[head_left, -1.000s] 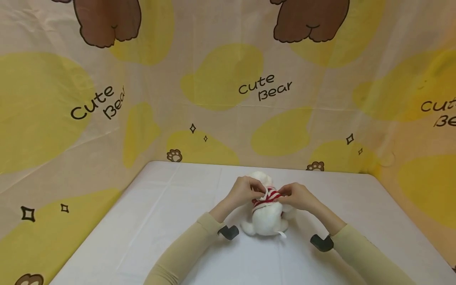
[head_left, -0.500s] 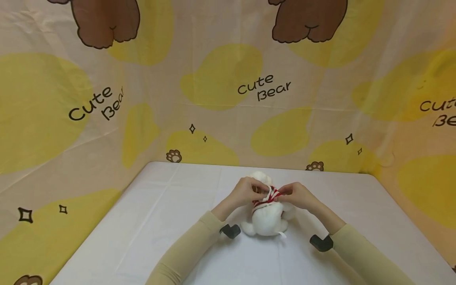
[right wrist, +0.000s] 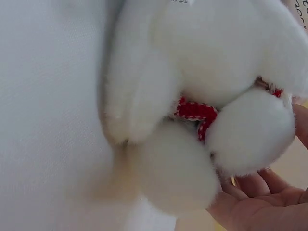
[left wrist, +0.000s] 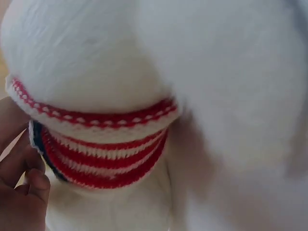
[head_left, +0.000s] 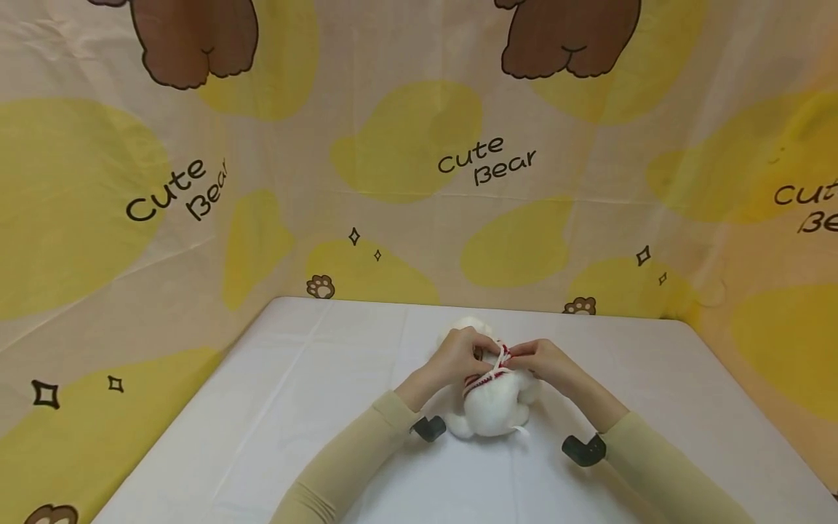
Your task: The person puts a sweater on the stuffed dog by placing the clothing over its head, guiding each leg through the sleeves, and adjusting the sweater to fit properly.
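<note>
A white plush toy (head_left: pixel 494 407) sits on the table with its back to me, wearing a red-and-white striped knit sweater (left wrist: pixel 108 159). At the toy's upper back, my left hand (head_left: pixel 458 354) pinches one edge of the sweater between thumb and fingers. My right hand (head_left: pixel 542 362) pinches the facing edge, fingertips close to the left ones. A white trim strip (head_left: pixel 500 358) shows between the two hands. In the right wrist view, a bit of the red knit (right wrist: pixel 196 111) shows between the toy's rounded limbs. The left hand partly covers the toy's head.
The table (head_left: pixel 314 407) has a white cover. Patterned cloth walls (head_left: pixel 406 145) with bears and lettering rise behind it and on both sides. A dark wrist mount (head_left: pixel 428 429) is at the left cuff, another dark wrist mount (head_left: pixel 585 450) at the right cuff.
My left hand has shifted slightly right, bringing the hands closer together. The sweater's back edges are drawn nearer, and less of the stripes shows between them. The toy's head leans a bit left.
</note>
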Action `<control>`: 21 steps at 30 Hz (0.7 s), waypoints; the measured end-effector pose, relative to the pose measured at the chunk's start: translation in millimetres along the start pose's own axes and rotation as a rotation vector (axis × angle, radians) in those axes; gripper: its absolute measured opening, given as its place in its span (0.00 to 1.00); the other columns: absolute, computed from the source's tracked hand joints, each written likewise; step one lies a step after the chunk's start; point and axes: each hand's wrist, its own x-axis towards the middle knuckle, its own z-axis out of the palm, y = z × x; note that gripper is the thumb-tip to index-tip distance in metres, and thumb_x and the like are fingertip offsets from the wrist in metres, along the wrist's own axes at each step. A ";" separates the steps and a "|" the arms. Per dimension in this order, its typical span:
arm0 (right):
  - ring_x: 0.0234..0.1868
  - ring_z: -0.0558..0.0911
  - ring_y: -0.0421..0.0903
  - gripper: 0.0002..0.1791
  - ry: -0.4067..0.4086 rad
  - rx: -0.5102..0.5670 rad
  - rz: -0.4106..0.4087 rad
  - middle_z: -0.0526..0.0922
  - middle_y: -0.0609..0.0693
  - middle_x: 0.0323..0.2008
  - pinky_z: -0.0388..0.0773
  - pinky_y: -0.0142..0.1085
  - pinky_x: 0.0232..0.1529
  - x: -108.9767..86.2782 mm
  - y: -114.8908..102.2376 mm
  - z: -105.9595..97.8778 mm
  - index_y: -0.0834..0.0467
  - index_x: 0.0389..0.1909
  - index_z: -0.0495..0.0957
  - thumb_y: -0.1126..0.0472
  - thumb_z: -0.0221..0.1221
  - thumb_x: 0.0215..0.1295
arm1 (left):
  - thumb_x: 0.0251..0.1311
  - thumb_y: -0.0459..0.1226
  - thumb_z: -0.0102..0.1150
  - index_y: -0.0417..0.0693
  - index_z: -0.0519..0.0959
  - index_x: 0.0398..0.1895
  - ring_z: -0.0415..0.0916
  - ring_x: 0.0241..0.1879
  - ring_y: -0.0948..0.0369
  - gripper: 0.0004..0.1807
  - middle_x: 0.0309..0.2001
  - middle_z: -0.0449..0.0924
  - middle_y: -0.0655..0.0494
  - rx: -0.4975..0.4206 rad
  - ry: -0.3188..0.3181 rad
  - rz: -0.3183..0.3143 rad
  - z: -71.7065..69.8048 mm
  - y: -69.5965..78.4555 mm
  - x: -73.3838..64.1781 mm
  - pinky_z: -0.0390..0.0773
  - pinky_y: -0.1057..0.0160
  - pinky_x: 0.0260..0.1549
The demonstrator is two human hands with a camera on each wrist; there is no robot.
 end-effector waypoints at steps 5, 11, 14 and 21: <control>0.36 0.77 0.38 0.20 -0.033 0.048 0.004 0.83 0.49 0.40 0.75 0.32 0.37 -0.7 -0.6 -1.0 0.69 0.47 0.78 0.60 0.63 0.57 | 0.46 0.33 0.71 0.49 0.85 0.35 0.65 0.25 0.70 0.10 0.26 0.79 0.61 0.077 0.022 0.053 2.2 4.4 -1.9 0.67 0.76 0.24; 0.42 0.76 0.42 0.20 -0.063 -0.067 -0.030 0.83 0.51 0.44 0.73 0.37 0.42 -1.9 -2.0 -4.7 0.64 0.47 0.79 0.57 0.63 0.57 | 0.44 0.35 0.70 0.51 0.81 0.31 0.64 0.29 0.68 0.10 0.28 0.81 0.63 0.198 0.032 0.073 0.5 5.7 -2.8 0.63 0.75 0.27; 0.43 0.75 0.45 0.16 -0.070 -0.120 -0.080 0.83 0.51 0.42 0.72 0.38 0.42 -2.9 -0.8 -6.4 0.62 0.44 0.79 0.58 0.62 0.57 | 0.43 0.34 0.71 0.50 0.80 0.29 0.65 0.28 0.68 0.09 0.26 0.80 0.61 0.128 0.046 0.043 1.7 2.8 -3.6 0.65 0.75 0.27; 0.38 0.73 0.45 0.12 -0.100 -0.131 -0.151 0.80 0.51 0.35 0.74 0.36 0.38 -8.4 -0.7 -9.8 0.63 0.39 0.78 0.60 0.63 0.57 | 0.44 0.32 0.70 0.42 0.80 0.28 0.67 0.24 0.70 0.08 0.26 0.81 0.49 -0.041 0.102 0.056 5.5 -3.0 -5.6 0.69 0.76 0.25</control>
